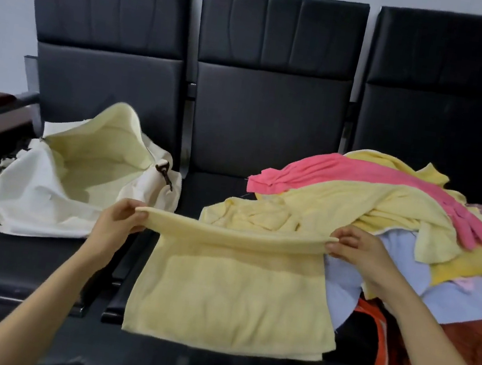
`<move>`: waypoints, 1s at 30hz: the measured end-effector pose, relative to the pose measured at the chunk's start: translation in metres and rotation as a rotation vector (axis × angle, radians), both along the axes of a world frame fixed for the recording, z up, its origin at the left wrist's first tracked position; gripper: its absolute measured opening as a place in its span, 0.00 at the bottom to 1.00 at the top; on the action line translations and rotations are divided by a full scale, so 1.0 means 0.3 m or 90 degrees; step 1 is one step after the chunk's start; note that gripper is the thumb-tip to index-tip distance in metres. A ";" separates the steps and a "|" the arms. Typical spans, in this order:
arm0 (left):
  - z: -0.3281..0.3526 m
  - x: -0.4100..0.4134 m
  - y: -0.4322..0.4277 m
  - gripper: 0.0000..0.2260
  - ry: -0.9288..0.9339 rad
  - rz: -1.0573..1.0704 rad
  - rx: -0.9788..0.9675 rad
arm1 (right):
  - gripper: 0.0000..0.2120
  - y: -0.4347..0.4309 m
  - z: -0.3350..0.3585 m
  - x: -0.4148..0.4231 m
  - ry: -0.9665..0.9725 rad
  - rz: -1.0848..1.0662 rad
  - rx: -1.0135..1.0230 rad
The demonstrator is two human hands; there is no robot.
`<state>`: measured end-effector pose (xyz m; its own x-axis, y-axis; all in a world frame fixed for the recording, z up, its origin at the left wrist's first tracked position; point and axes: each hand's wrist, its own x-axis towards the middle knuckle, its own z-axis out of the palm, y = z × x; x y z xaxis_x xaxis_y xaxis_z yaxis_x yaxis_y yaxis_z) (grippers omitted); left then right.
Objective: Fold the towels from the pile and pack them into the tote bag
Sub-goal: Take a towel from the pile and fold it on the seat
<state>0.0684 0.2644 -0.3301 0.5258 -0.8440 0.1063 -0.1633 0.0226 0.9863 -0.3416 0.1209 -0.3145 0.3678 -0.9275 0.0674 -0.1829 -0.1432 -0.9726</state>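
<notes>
Holding a pale yellow towel [232, 293] up by its folded top edge, stretched across the middle seat of a black bench [269, 108]. Pinched at one end by the left hand [121, 220], thumb and curled fingers closed on the cloth; pinched at the other end by the right hand [354, 249] in the same manner. Hanging doubled, with the lower edges draped over the front of the seat. Judged to be midway through a fold, not yet compact enough for packing. On the seat to the left, well apart from the towel, a cream tote bag [28, 197], slumped on its side with the mouth gaping and apparently nothing packed inside. To the right, just beside the held end, the pile [385, 210]: loose yellow cloths, a pink towel [344, 172] and a pale blue cloth [399, 246], all tangled together. Several ways to go wrong from here. Losing either pinch and dropping a corner, so undoing the fold. Bringing the ends together with the layers out of line, given the slightly uneven lower edges. Catching the right end on the loose yellow cloth behind it and dragging part of the heap off the seat. Later, at the bag: soft walls and nothing propping the mouth, so pushing in one-handed risks crumpling the rim shut or shoving the bag toward the armrest.
</notes>
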 end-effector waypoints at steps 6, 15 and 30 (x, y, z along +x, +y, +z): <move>0.037 -0.040 0.162 0.08 0.081 -0.142 -0.010 | 0.01 0.108 0.000 -0.083 0.065 0.102 -0.013; -0.042 -0.011 0.248 0.10 -0.039 -0.322 0.160 | 0.14 0.161 -0.056 -0.147 0.322 0.311 -0.024; -0.121 -0.105 0.021 0.27 -0.472 -0.094 0.385 | 0.15 0.063 -0.115 0.055 0.549 0.120 -0.210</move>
<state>0.0368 0.2708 -0.3664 0.3848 -0.9170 -0.1052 -0.7849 -0.3851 0.4854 -0.3252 0.1399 -0.3489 0.5550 -0.8304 -0.0492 -0.7665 -0.4875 -0.4181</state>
